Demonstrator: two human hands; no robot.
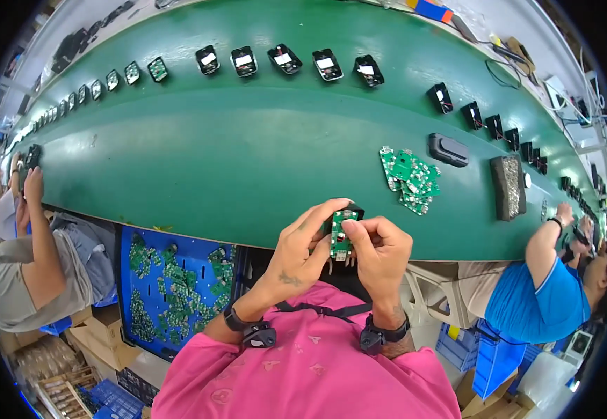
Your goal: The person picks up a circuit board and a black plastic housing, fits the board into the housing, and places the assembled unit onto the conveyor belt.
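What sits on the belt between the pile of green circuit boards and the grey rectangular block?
Head view: one dark oval housing lies between the pile of green circuit boards and the grey rectangular block, apart from both; otherwise bare green belt.

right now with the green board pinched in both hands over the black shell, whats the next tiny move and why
Probably press the small green circuit board down flat into the black housing behind it. Both the left hand and right hand pinch it at the near edge of the green belt, and the board seems to sit over the shell; whether it is fully seated I cannot tell.
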